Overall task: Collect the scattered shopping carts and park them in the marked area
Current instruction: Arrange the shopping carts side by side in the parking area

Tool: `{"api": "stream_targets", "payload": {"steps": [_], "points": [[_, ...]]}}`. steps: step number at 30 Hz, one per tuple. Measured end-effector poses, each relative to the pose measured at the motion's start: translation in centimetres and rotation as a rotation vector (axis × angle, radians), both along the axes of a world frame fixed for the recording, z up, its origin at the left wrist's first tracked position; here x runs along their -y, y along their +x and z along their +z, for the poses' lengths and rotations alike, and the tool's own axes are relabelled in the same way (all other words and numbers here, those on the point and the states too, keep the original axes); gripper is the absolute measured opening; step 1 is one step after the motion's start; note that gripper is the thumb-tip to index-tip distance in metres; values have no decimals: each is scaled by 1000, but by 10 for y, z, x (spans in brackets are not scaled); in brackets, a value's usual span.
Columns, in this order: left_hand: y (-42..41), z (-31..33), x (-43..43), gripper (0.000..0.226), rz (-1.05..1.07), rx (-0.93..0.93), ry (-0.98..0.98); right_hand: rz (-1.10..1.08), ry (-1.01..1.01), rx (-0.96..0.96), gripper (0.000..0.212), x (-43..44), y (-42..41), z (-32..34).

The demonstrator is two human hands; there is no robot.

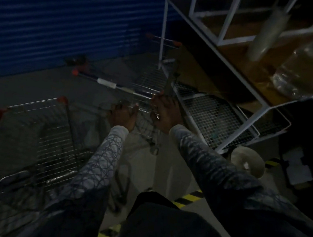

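Reaching into a dim corner by a blue shutter [56, 11]: left hand [122, 114] and right hand [164, 115], both on the rear wire of the middle cart [142, 78], fingers seemingly curled tight over the mesh just below its handle [107, 83]. Gripped at two points, probably to steer it straight and keep it off the white rack [247, 124] crowding in from the right. Nose toward the shutter, so likely due for a backward pull. Counted in the gloom: three carts, namely the gripped one, a near cart [34, 134] just beside it on the left, and a far cart [164, 40] behind the rack's leg. Underfoot, three visible strips of yellow-black tape [187, 199], presumably the edge of the marked area. On the rack, one clear bottle [307, 72]; on the floor near its foot, one roll [247, 162].
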State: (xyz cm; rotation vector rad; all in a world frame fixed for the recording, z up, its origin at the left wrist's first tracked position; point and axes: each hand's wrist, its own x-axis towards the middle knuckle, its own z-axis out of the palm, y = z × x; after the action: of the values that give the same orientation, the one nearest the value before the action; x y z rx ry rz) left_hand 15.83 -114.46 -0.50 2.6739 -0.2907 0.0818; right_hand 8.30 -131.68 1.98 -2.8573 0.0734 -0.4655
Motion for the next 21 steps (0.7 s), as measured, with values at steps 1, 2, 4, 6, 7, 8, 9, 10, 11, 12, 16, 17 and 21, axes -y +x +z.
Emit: {"api": "stream_targets", "payload": {"steps": [1,2,4,6,7,8,9,10,11,12,16,17,21], "points": [[8,0,8,65,12,-14,19,7,-6,-8,53,-1,15,1],[15,2,15,69,25,-31,24,17,-11,-12,54,-3,28,0],[26,4,26,68,30,-49,13,26,-3,13,51,-5,53,-6],[36,4,33,62,22,-54,-12,7,36,-5,43,-9,77,-15],[40,4,35,63,30,-63,-19,0,41,-32,44,-9,87,-22],[44,4,36,64,36,-72,-20,-1,38,-100,49,-8,93,-30],[49,2,37,61,45,-76,-11,0,23,-184,58,-4,96,-38],[55,-1,38,59,58,-77,7,11,-13,-247,65,1,97,-45],[61,-3,39,59,73,-71,34,26,-63,-272,68,7,97,-51],[66,-2,41,63,86,-61,62,42,-100,-274,67,12,97,-55],[93,-1,61,55,134,41,122,89,-80,-109,55,28,107,-69],[101,2,68,54,157,44,143,104,-79,-88,52,35,111,-71],[139,-7,95,66,171,23,247,156,-100,-20,44,82,126,-79]]}}
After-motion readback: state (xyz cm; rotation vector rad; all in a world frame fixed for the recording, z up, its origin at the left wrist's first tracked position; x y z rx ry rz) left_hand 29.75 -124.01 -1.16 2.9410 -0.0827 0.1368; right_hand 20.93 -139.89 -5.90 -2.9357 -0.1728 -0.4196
